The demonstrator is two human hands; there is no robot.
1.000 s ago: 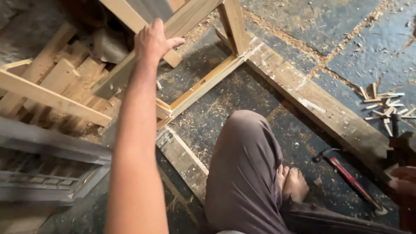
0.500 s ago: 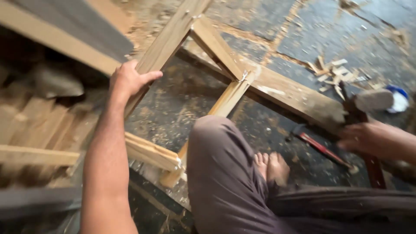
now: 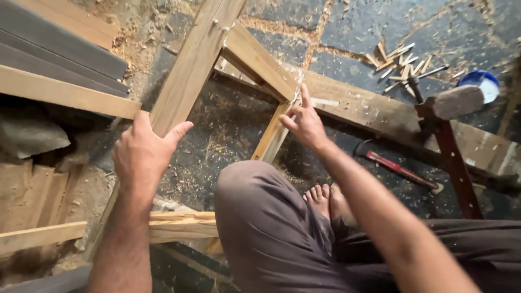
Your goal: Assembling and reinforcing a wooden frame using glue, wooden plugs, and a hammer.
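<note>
Wooden frame [image 3: 255, 59]: pale rails, sawdust-dusted, lying on dark floor. Left hand [image 3: 142, 154] wraps the long rail, thumb out. Right hand [image 3: 305, 123] touches the joint, fingers spread, holding nothing.

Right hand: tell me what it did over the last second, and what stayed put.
The right hand left the mallet at the right edge, moved left and now touches the joint of the wooden frame with its fingertips. The left hand kept its grip on the frame's long rail. The mallet now stands alone; the red-handled hammer stayed on the floor.
</note>
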